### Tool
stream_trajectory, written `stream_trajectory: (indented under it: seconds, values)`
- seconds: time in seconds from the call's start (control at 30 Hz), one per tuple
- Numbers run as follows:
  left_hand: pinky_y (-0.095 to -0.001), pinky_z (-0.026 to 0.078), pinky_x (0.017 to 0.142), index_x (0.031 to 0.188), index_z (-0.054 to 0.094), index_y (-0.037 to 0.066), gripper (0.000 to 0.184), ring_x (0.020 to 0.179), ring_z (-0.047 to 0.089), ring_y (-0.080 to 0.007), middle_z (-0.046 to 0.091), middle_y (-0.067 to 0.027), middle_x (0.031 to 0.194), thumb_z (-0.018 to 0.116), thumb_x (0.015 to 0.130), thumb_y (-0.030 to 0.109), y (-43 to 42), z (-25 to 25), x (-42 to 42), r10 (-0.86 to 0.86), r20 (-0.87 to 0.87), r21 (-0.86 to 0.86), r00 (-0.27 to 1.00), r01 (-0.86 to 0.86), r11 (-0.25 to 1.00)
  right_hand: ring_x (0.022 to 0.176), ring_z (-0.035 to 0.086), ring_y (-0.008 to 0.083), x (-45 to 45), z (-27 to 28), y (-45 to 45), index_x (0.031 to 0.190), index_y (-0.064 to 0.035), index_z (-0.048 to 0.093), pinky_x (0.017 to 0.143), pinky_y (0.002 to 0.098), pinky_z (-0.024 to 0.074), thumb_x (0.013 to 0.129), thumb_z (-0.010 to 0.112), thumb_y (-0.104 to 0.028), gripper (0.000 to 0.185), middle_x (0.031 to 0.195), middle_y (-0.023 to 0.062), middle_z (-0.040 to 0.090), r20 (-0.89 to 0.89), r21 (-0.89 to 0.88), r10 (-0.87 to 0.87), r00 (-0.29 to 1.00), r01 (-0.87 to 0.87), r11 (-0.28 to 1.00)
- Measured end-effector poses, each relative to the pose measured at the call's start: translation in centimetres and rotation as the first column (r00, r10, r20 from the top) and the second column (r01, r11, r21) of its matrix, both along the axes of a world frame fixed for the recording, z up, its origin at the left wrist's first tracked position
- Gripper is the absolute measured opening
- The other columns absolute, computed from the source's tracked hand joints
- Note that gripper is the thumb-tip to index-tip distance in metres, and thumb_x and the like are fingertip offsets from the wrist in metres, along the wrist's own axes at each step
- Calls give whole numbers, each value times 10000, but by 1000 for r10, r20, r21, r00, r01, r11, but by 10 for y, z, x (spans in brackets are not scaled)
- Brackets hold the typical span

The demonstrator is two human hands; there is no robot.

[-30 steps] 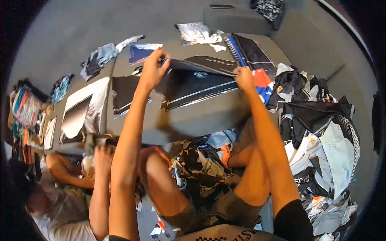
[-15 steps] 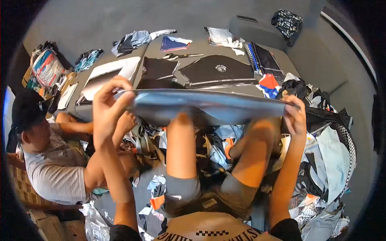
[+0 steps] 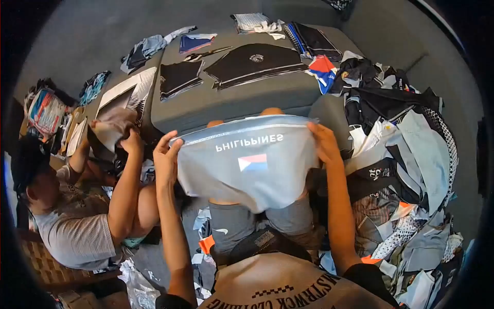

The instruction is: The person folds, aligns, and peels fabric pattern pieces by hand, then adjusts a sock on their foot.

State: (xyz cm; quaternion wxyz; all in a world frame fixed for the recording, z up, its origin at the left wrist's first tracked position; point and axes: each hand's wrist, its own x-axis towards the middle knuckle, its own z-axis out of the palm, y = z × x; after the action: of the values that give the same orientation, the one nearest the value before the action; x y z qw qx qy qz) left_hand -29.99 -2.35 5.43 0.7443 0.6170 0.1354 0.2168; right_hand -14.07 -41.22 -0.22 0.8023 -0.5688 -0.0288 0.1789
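Observation:
A grey fabric piece [image 3: 216, 172], printed with upside-down "PHILIPPINES" lettering and a small red, white and blue flag, hangs spread over my lap. Its far edge is a hemmed strip with a pale seam line. At the upper left corner my left hand [image 3: 167, 153] pinches it between thumb and fingers. My right hand [image 3: 324, 144] grips the opposite corner, so the edge stretches between both hands while the lower part droops in a curve. Beyond it, black cut panels [image 3: 252, 64] lie flat on the grey padded surface [image 3: 226, 100].
Scissors [image 3: 206, 54] lie behind the black panels. Stacked dark pieces [image 3: 314, 41] sit at the back right. A large heap of fabric scraps [image 3: 406, 206] fills my right side. On the left, a seated co-worker [image 3: 72, 221] handles a greyish cloth [image 3: 110, 129]. A plastic bag [image 3: 136, 286] is on the floor.
The fabric piece has swung from nearly edge-on to facing me, showing its print, and both hands have come closer together. The co-worker now holds a cloth. My view has shifted.

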Motion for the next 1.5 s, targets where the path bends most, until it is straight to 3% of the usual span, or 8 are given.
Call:
stream_trajectory:
  seconds: [0.3, 0.67, 0.8, 1.13, 1.23, 1.33, 1.43, 1.5]
  values:
    - [-176, 405, 698, 1116, 589, 11, 296, 765, 519, -84, 595, -54, 900, 626, 823, -11, 16, -21, 19, 105, -137, 67, 985, -97, 993, 708, 524, 68, 19, -12, 21, 911, -12, 654, 669, 187, 412, 844, 652, -137, 142, 805, 8, 601, -62, 174, -141, 988, 150, 973]
    - [-151, 395, 642, 1140, 584, 4, 326, 690, 488, -69, 587, -44, 863, 642, 820, 2, 14, -33, 22, 104, -108, -102, 989, -115, 988, 724, 540, 74, 33, -20, 15, 976, -49, 648, 686, 199, 415, 859, 642, -138, 147, 857, 10, 620, 111, 21, -139, 984, 137, 990]
    - [-198, 462, 758, 1131, 580, -13, 295, 800, 567, -114, 618, -84, 943, 626, 840, 14, 28, -46, 14, 79, -104, -106, 991, -90, 990, 690, 524, 80, 28, -7, 21, 954, -19, 673, 664, 195, 421, 826, 669, -110, 157, 822, 19, 628, 31, 111, -194, 980, 190, 976]
    - [-214, 460, 773, 1126, 587, -32, 282, 813, 563, -118, 618, -93, 950, 617, 849, 15, 28, -51, 6, 126, -95, -90, 988, -134, 987, 702, 536, 102, 30, -9, 15, 959, -12, 673, 667, 204, 432, 819, 676, -101, 166, 842, 36, 638, 132, 69, -154, 979, 146, 987]
    - [-165, 427, 623, 1118, 602, -2, 302, 670, 520, -89, 607, -56, 819, 638, 819, 12, 16, -39, 9, 233, -115, -67, 966, -241, 968, 722, 550, 109, 29, -10, 11, 973, -14, 667, 697, 199, 431, 821, 678, -112, 181, 861, 48, 644, 104, 65, -106, 989, 100, 993]
    - [-180, 382, 466, 1110, 617, 43, 327, 543, 466, -66, 602, -35, 752, 663, 786, 44, 4, -21, 4, 236, -254, -50, 938, -256, 965, 827, 560, 88, 34, -17, 6, 1061, -38, 616, 751, 193, 410, 872, 626, -157, 224, 916, 36, 632, 77, -147, -229, 970, 239, 960]
    - [-153, 378, 504, 1068, 634, 32, 295, 583, 509, -64, 609, -29, 749, 676, 776, 26, 2, -21, 4, 235, -138, 132, 962, -217, 967, 861, 565, 87, 47, -39, -13, 1133, -39, 572, 778, 202, 419, 897, 604, -191, 283, 976, 30, 623, 125, -75, -91, 988, 101, 992]
    - [-137, 386, 535, 1039, 642, 17, 280, 595, 528, -59, 620, -35, 763, 685, 762, 4, 6, -26, 5, 243, -96, 76, 965, -237, 969, 809, 571, 107, 44, -35, -7, 1060, -12, 597, 751, 198, 424, 888, 613, -152, 223, 948, 44, 627, 114, -16, -85, 990, 88, 996]
